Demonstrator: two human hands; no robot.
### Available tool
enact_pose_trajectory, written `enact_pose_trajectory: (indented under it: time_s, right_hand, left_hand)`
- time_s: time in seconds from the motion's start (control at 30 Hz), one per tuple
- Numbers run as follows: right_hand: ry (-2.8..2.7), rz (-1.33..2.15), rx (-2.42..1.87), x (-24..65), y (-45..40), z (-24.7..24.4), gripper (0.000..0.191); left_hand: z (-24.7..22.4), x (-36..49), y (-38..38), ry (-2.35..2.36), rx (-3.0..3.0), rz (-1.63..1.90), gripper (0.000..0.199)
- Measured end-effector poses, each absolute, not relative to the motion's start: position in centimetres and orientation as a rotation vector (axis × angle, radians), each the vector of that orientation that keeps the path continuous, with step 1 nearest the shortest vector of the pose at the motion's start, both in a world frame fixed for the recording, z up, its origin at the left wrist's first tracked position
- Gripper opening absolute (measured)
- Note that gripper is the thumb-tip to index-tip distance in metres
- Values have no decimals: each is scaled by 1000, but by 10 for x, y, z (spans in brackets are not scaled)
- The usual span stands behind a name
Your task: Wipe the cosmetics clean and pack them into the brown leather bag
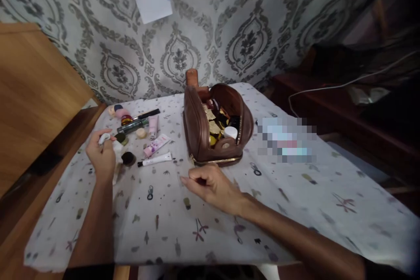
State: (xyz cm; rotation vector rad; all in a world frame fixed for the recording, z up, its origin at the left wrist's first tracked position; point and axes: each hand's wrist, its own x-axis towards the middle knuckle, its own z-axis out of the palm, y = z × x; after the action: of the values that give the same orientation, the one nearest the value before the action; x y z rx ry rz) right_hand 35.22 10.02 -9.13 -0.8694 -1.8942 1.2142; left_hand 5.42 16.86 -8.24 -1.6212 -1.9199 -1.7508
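My left hand [102, 154] is at the left of the table with its fingers closed on a small white item [105, 138]. Close to it lie a dark round item [128, 158] and an olive-green one [121, 139]. My right hand [211, 187] rests in front of the bag with its fingers curled and nothing visible in them. The brown bag [197, 129] stands open at mid-table, holding gold-coloured pieces and a white round lid [230, 132]. Between left hand and bag lie a pink tube [153, 126], a pink-and-white tube [156, 145] and a white tube with black cap [157, 159].
Several more cosmetics, among them a black pencil-like item [147, 114] and a cream round piece [141, 133], lie at the back left. A pixelated item [287, 140] is right of the bag. A wooden panel [36, 96] borders the patterned table [164, 227] on the left.
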Motion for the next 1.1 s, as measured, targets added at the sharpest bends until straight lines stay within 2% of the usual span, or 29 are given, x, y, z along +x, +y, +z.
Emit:
enact_pose_trajectory:
  time_s: [0.2,0.37,0.57,0.8,1.1]
  right_hand:
    - [-1274,1800,-954,300,115,-111,51]
    - [-806,2071,-763,280,117,-133,47]
    - [-694,2150,-612,288,118,-143,39]
    - [-768,2159,-591,287,118,-145,39]
    - [-767,2153,-577,289,120,-146,36]
  left_hand:
    - [-95,30,174,-1921,-1628,-1677,27]
    - [-108,40,186,-1900,-1964,-1353,34]
    - [-102,60,197,-1919,-2093,-901,45]
    - [-98,79,203,-2047,-2124,-529,44]
    - [-67,12,173,-2071,-1959,-802,38]
